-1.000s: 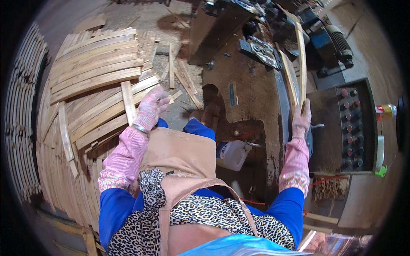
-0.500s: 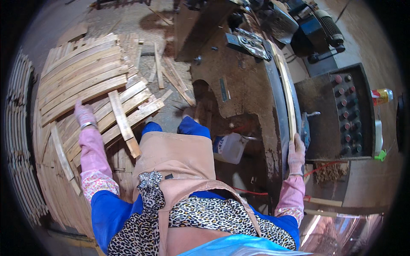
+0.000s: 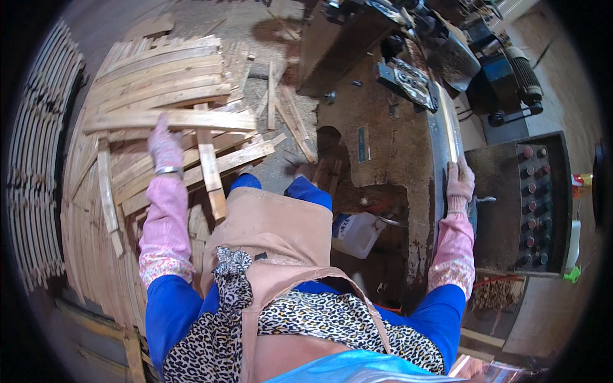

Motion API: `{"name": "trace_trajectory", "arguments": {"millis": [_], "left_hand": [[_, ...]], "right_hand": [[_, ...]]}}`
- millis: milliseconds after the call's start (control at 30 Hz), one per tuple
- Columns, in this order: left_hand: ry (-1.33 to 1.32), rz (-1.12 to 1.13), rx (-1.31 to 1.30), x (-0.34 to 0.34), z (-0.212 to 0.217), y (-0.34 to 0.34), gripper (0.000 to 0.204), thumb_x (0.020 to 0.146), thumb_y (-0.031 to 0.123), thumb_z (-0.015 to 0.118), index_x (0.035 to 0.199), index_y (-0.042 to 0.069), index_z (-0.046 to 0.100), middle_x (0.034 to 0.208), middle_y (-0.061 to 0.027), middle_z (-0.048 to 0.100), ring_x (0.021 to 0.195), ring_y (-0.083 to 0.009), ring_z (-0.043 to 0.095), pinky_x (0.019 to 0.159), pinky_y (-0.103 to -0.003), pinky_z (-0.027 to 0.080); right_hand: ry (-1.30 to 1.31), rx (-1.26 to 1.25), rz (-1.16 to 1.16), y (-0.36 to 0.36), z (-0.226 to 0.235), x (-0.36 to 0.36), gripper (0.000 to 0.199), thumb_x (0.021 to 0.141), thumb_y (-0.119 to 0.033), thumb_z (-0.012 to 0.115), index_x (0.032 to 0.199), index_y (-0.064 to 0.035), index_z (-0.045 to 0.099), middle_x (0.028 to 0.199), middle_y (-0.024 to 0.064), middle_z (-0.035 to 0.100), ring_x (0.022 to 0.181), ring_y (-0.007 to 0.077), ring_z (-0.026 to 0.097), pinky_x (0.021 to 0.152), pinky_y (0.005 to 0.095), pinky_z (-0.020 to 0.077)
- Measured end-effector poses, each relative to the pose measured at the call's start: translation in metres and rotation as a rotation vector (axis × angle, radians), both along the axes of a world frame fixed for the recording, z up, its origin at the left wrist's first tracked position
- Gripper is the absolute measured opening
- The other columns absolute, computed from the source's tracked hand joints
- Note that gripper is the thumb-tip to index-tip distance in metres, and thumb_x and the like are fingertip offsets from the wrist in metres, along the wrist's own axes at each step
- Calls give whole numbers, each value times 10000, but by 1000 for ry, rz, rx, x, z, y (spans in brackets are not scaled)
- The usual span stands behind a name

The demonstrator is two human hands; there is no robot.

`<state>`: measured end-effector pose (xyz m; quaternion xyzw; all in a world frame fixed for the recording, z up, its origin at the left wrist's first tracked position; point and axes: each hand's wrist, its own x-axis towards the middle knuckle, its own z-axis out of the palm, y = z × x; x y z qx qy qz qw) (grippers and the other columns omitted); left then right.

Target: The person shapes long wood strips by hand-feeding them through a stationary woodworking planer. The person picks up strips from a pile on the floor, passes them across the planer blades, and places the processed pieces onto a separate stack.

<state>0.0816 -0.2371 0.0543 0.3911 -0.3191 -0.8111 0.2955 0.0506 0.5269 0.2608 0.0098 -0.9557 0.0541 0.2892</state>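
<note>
My left hand, in a pink glove, grips a long flat wooden slat and holds it crosswise over a pile of curved slats. My right hand, gloved too, is closed on the near end of a thin curved wooden strip. That strip lies along the metal bed of a machine on my right. I wear a tan apron with blue trousers.
More curved slats are stacked on edge at the far left. A control panel with round buttons sits at the right, with a blue motor beyond it. A white plastic jug stands under the machine. Offcuts litter the floor.
My left hand reached out to the pile on the left and now holds a long slat across it. My right hand has kept its hold on the curved strip.
</note>
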Motion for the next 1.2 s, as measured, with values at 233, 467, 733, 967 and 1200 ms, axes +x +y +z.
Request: {"name": "trace_trajectory", "arguments": {"millis": [233,467,733,967,1200], "left_hand": [[216,-282,-80,-11,109,139,275,910,317,776,1050,113,656,973,-32,677,879,-152,657,754,-297,552],[596,-1021,-80,0,199,265,460,991,286,678,1343,30,527,1195,-96,630,985,-193,675,793,-306,588],[703,-1093,452,-25,-13,179,393,988,300,666,1314,104,565,1042,-74,663,803,-137,644,693,-282,569],[47,-746,166,24,5,171,456,956,312,680,1353,124,556,1149,-112,686,896,-213,694,737,-337,574],[148,-581,-35,-14,-6,145,241,930,236,680,1129,137,586,961,-46,634,748,-157,617,615,-285,490]], "right_hand": [[-253,-259,546,-238,21,-15,494,845,-296,805,1286,-106,691,1261,167,684,1185,332,634,1047,420,487],[-162,31,513,-253,33,57,723,769,-192,819,1433,-138,539,1174,178,650,1075,371,646,931,452,539],[-331,-319,-148,-58,36,224,725,881,-119,716,1535,-29,415,1418,194,571,1316,311,551,1124,381,416],[-63,-70,-183,-28,27,94,650,917,-245,682,1522,-151,463,1335,212,631,1278,369,571,1074,438,452],[242,-382,-10,-32,6,-61,574,879,-163,767,1393,-48,538,1331,141,581,1267,265,584,1099,365,448]]}}
